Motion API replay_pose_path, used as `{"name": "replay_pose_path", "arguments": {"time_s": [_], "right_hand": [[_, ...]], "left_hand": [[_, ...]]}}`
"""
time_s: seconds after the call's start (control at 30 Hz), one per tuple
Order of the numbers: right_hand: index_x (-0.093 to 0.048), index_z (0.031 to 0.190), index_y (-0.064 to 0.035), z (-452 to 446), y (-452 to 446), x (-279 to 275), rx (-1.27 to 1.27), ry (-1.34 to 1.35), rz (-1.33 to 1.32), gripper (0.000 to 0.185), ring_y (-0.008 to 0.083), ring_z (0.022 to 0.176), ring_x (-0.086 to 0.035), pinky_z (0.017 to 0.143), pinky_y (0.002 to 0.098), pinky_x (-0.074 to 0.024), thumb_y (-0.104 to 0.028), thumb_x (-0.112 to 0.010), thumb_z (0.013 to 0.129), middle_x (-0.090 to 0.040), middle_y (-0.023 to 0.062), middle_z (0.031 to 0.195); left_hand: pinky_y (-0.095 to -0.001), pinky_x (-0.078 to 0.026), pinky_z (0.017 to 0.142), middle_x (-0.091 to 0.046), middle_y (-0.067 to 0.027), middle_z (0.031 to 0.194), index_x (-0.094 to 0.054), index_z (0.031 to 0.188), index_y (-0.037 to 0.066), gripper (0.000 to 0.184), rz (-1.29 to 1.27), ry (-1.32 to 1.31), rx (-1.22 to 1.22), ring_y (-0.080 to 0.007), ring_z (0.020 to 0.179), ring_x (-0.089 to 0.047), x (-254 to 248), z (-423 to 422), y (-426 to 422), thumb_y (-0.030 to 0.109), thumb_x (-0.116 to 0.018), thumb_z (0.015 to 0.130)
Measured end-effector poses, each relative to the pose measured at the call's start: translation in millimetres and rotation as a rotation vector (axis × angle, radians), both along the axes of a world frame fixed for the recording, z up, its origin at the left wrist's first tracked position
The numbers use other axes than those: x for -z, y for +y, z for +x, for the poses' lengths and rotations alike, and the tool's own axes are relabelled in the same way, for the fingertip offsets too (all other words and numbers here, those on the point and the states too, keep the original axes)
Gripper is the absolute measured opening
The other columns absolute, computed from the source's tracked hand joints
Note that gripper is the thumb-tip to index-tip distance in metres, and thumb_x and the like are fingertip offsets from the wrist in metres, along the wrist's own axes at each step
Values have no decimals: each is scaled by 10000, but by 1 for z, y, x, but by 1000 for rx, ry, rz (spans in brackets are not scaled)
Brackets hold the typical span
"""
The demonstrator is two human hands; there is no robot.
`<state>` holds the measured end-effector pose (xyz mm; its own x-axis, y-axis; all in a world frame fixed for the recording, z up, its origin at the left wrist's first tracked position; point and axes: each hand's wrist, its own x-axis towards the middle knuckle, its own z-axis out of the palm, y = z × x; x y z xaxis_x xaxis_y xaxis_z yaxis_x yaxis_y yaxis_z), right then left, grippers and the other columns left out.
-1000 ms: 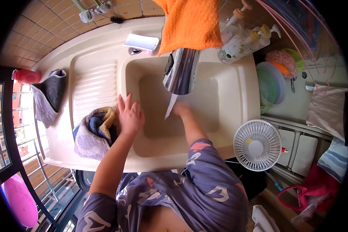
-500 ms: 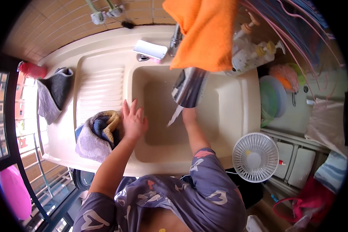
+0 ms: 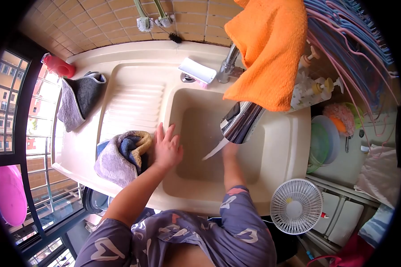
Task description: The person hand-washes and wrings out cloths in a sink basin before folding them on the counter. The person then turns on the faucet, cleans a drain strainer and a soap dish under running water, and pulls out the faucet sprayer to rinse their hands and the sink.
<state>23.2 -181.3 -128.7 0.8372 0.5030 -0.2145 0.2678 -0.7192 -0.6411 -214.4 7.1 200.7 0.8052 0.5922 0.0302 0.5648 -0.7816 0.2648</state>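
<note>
My left hand (image 3: pixel 168 147) rests with spread fingers on the left rim of the beige sink (image 3: pixel 196 178), holding nothing. Just left of it lies a bundle of cloths (image 3: pixel 120 160) in lilac, blue and tan. My right hand (image 3: pixel 230 150) reaches into the basin under the chrome spout (image 3: pixel 243 122); the spout hides its fingers. A white stream of water (image 3: pixel 214 150) runs from the spout beside that hand. An orange cloth (image 3: pixel 269 53) hangs over the faucet and covers part of it.
A grey cloth (image 3: pixel 81 100) and a red bottle (image 3: pixel 58 66) lie at the far left. A white soap dish (image 3: pixel 197 70) sits behind the basin. Pump bottles (image 3: pixel 318 86), hangers (image 3: pixel 347 40), nested bowls (image 3: pixel 323 140) and a white fan (image 3: pixel 296 206) are at the right.
The view has turned, so the sink and cloths appear tilted and further right and down. My left hand keeps its place on the rim; my right hand remains low in the basin near the water.
</note>
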Motion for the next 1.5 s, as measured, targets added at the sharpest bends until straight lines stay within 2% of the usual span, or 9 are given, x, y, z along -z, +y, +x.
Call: {"name": "replay_pose_path", "arguments": {"time_s": [0.13, 0.2, 0.37, 0.63, 0.73, 0.87, 1.17, 1.27, 1.5], "right_hand": [[-428, 1405, -41, 9, 2, 31, 287, 183, 588, 469, 304, 1293, -455, 1127, 412, -311, -126, -461, 945, -426, 170, 1445], [-408, 1417, -39, 5, 11, -36, -183, -301, -534, 483, 301, 1331, -417, 1127, 402, -309, -94, -456, 939, -409, 172, 1460], [-365, 1453, -48, 5, -2, 51, 14, -280, -263, 561, 302, 1366, -374, 1140, 396, -300, -185, -508, 928, -377, 167, 1490], [-381, 1437, -21, -1, -5, -51, 198, 186, 245, 669, 292, 1312, -439, 1104, 388, -343, -363, -603, 906, -436, 152, 1445], [-572, 1093, 43, -10, -10, -64, -93, -451, 63, 303, 331, 1029, -588, 869, 434, -457, -223, -482, 980, -622, 217, 1066], [-562, 1187, 27, -7, -3, -65, 153, -80, -17, 439, 408, 1149, -539, 992, 470, -406, -311, -559, 906, -585, 249, 1206], [-672, 896, 1, 0, -14, -165, -74, 40, -174, 252, 412, 829, -649, 754, 461, -519, -201, -676, 744, -670, 240, 850], [-638, 927, -23, 1, -35, -186, 53, 314, -120, 178, 196, 653, -612, 597, 348, -525, -166, -654, 823, -653, 101, 793], [-620, 883, -43, -47, -75, -303, 284, 858, 194, 90, 101, 643, -550, 618, 303, -533, -126, -640, 854, -560, 5, 725]], "left_hand": [[-584, -205, 1132, -423, -159, 1424, -646, 1069, 42, 383, 38, -43, -4, -494, 1379, -220, 8, -2, 0, 254, -646, 751], [-567, -229, 1133, -423, -144, 1423, -653, 1088, 82, 395, 46, 9, -4, -485, 1380, -220, 4, -1, 0, 236, -698, 727], [-588, -231, 1122, -420, -145, 1417, -643, 1082, 80, 381, 41, -1, -15, -498, 1375, -219, 6, -2, 2, 233, -692, 737], [-600, -237, 1113, -421, -157, 1408, -633, 1050, 64, 350, 6, -50, -11, -507, 1371, -223, 1, -2, 0, 222, -676, 740], [-597, -233, 1116, -420, -159, 1411, -636, 1050, 66, 349, 18, -16, -16, -505, 1375, -216, -1, -1, 0, 231, -669, 744], [-589, -228, 1119, -426, -157, 1408, -641, 1064, 78, 358, 34, -13, -13, -501, 1378, -212, 3, -2, 0, 243, -667, 747], [-567, -205, 1134, -409, -143, 1427, -640, 1097, 54, 379, -18, 38, -7, -470, 1390, -213, -1, 2, 0, 273, -632, 789], [-564, -206, 1131, -397, -142, 1438, -635, 1079, 55, 375, 5, 21, 11, -470, 1387, -215, 1, 2, 0, 297, -627, 793], [-563, -224, 1116, -379, -134, 1460, -644, 1148, 92, 447, 38, 39, 24, -476, 1381, -217, 0, 0, -2, 331, -654, 769]]}}
